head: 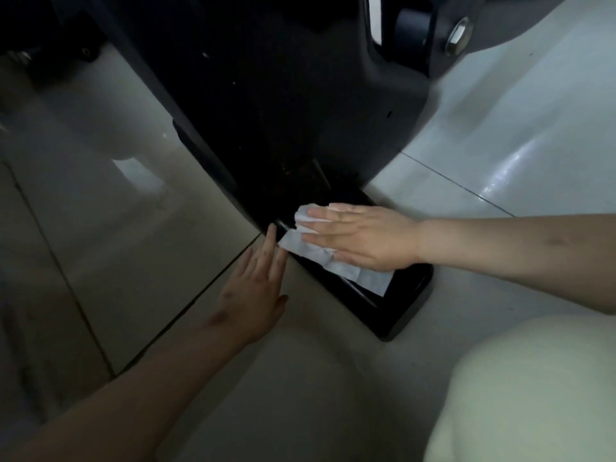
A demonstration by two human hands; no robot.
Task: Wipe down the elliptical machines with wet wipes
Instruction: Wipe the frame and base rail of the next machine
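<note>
I'm in the wiping step, low down at the machine (266,95). My right hand (370,238) lies flat, fingers straight and together, pressing the wipe (363,276) onto the black foot (403,305) that juts toward me from under the dark housing. The wipe is spread beneath the palm, its left corners showing past the fingertips. My left hand (256,295) is open too, fingers straight, holding nothing. Its longest fingertip touches the foot's left edge just beside the wipe, and the palm sits low over the floor (466,168); whether it bears on the tile I cannot tell. As I judge it, the foot's near end is not yet done. The next move calls for a flat, even sweep toward the near right, with enough pressure that the wipe travels with the palm rather than bunching.
</note>
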